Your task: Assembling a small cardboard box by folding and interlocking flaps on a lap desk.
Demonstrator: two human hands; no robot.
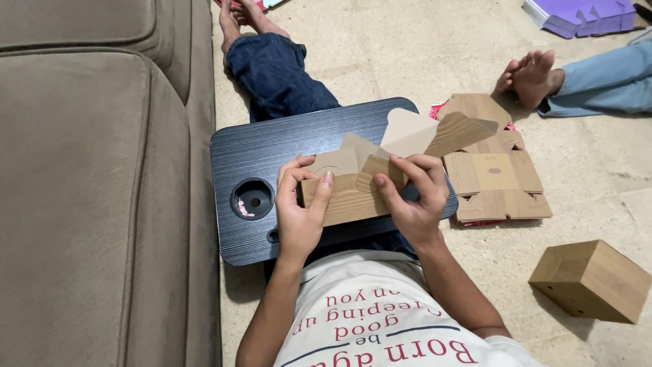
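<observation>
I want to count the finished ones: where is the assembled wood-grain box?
In the head view, the assembled box sits on the floor at lower right, beyond the right hand and below the stack of flat blanks.

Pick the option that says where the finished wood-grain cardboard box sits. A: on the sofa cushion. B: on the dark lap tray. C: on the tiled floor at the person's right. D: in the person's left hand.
C: the assembled box rests on the floor, right of the lap tray, while both the left hand and the right hand hold a flat cardboard blank.
</observation>
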